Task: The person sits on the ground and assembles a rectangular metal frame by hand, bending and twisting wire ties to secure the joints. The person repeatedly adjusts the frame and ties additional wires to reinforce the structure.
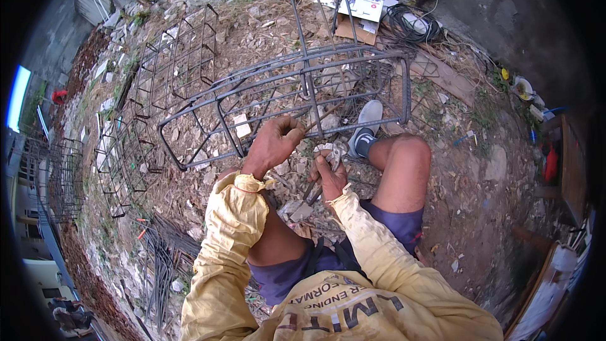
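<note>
Holding, right hand (329, 178): one metal hand tool (339, 150), seemingly pincers; my fingers are wrapping its handles, and the head is pointing away from me.

Pinching, left hand (276, 143): apparently one thin brown rod (323, 117); thumb and forefinger are pressing together, though I cannot tell how firmly.

Main item: one steel bar cage (265, 84), lying just beyond both hands, stretching from left to right over stony ground.

Step in hand, in my judgement: I am working at the cage's near side. The next move is calling for a steady left pinch and a clear path for the tool between the bars.

Also lying about: loose rods (161, 259), near left; one white printed box (361, 6), far right of centre.

Writing: large dark capitals are running across my yellow shirt (353, 306), partly folded; the box's small print is staying too small for reading.
</note>
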`<state>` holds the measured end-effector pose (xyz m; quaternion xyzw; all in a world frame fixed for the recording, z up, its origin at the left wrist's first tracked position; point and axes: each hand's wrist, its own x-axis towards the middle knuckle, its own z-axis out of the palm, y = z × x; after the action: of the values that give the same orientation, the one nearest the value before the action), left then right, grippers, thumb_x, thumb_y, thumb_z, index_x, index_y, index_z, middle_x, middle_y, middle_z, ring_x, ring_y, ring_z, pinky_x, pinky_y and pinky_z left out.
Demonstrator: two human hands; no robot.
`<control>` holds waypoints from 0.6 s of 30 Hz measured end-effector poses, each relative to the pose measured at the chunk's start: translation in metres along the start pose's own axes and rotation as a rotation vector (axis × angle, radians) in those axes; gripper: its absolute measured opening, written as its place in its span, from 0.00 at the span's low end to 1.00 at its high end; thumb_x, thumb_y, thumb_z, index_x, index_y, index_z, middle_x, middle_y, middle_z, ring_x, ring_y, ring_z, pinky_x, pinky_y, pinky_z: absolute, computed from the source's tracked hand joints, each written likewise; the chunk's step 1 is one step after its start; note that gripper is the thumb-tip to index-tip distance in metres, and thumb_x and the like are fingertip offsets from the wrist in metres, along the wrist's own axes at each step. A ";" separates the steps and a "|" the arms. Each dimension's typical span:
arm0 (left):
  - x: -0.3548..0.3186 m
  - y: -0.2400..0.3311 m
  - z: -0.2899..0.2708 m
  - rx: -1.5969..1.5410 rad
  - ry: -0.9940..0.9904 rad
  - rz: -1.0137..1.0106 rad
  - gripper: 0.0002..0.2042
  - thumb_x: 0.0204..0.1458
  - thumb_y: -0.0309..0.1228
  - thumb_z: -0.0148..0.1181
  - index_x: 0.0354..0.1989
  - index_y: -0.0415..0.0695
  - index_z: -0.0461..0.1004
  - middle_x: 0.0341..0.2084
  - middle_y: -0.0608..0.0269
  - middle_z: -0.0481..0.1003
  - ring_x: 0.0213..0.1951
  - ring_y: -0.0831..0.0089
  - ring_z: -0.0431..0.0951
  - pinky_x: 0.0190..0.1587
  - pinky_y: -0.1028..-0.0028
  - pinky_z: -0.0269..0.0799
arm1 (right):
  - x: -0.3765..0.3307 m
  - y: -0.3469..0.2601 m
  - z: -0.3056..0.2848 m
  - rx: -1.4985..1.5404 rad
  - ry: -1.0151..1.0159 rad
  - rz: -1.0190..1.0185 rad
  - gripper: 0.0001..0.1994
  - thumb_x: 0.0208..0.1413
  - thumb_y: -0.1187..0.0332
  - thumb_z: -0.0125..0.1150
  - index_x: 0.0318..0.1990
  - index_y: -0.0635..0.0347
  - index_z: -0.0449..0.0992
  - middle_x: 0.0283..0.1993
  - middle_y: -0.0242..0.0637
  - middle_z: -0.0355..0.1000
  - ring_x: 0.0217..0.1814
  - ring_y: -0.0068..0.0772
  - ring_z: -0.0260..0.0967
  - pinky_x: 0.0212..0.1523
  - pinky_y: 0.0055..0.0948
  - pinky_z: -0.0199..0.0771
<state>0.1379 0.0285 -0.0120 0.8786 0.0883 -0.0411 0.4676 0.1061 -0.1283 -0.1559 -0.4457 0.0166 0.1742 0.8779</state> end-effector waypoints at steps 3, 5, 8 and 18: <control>0.004 -0.001 0.007 -0.044 -0.032 -0.018 0.13 0.52 0.35 0.56 0.34 0.35 0.77 0.26 0.55 0.79 0.29 0.71 0.77 0.38 0.70 0.72 | 0.008 -0.004 -0.009 -0.104 -0.012 -0.052 0.14 0.64 0.61 0.59 0.50 0.61 0.70 0.29 0.29 0.69 0.27 0.20 0.66 0.28 0.24 0.71; 0.003 0.004 0.011 -0.106 -0.047 -0.056 0.13 0.55 0.34 0.55 0.37 0.36 0.75 0.27 0.56 0.79 0.29 0.73 0.76 0.37 0.71 0.72 | 0.012 -0.009 -0.012 -0.155 0.000 -0.067 0.15 0.63 0.61 0.60 0.50 0.61 0.71 0.30 0.29 0.70 0.28 0.19 0.67 0.29 0.23 0.71; -0.003 0.008 0.017 -0.154 -0.027 -0.066 0.11 0.57 0.32 0.53 0.42 0.38 0.72 0.29 0.57 0.79 0.30 0.75 0.76 0.37 0.73 0.72 | 0.018 -0.014 -0.016 -0.164 0.037 -0.073 0.15 0.62 0.61 0.62 0.49 0.61 0.72 0.32 0.27 0.71 0.30 0.17 0.66 0.29 0.22 0.70; -0.021 0.011 0.007 -0.035 -0.067 0.253 0.20 0.58 0.28 0.56 0.60 0.43 0.69 0.37 0.49 0.76 0.35 0.65 0.76 0.40 0.70 0.74 | 0.020 -0.016 -0.025 -0.328 0.015 -0.101 0.12 0.60 0.65 0.64 0.47 0.59 0.74 0.30 0.25 0.71 0.28 0.15 0.64 0.28 0.23 0.66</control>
<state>0.1197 0.0143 -0.0036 0.8726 -0.0383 -0.0099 0.4868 0.1333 -0.1505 -0.1625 -0.5845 -0.0276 0.1271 0.8009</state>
